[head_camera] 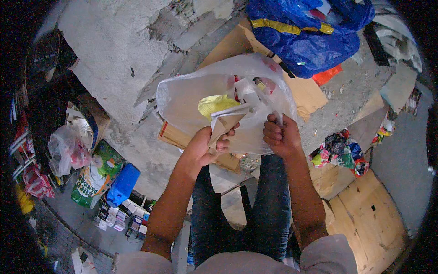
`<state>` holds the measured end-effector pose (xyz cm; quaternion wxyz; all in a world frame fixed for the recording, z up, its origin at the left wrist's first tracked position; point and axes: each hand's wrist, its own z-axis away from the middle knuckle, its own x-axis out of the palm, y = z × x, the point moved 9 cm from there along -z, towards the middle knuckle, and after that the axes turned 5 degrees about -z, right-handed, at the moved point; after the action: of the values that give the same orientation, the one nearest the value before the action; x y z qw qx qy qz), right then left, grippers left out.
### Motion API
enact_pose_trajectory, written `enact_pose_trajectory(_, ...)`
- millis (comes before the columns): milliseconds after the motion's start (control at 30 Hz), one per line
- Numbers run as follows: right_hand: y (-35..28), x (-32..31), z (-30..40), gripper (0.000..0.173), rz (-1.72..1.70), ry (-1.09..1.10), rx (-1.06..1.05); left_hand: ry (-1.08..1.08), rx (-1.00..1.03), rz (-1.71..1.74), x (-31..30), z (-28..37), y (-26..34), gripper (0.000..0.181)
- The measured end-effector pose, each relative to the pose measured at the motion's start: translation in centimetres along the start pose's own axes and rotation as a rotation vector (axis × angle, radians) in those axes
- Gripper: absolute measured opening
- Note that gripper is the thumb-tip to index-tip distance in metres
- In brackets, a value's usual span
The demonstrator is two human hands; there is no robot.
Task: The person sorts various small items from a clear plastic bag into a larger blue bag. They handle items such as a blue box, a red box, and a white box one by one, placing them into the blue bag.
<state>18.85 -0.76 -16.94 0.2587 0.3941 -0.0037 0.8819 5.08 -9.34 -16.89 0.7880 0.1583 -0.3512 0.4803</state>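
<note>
My left hand (215, 144) grips a bundle of folded paper or thin card (226, 125), white on top and tan beneath. The bundle lies over the mouth of a clear plastic bag (181, 99). On the bag's right side, my right hand (282, 135) is closed around its gathered rim. Inside the bag are white paper scraps (248, 90) and a few red bits seen through the film. A yellow sheet (217, 105), perhaps paper, shows just beyond the bundle. Its lower part is hidden behind the bundle.
A blue woven sack (308, 41) stands beyond the bag, over flattened cardboard (304, 94). Crumpled colourful packaging (342, 152) lies right, above cardboard sheets (369, 212). To the left are a printed green-and-white sack (97, 174), a blue bundle (123, 185) and several small boxes (119, 217). Broken concrete (119, 68) rises ahead.
</note>
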Motion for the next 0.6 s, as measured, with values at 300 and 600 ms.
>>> enact_pose_trajectory(300,-5.4,7.8,8.9,0.029,0.487,0.488,-0.505,0.413,0.229,-0.960,-2.7,4.2,3.0,0.036)
enact_pose_trajectory(600,-18.7,17.9,5.2,0.049,0.811,0.216,-0.910,0.457,0.605,-1.252,0.7,4.6,4.6,0.030)
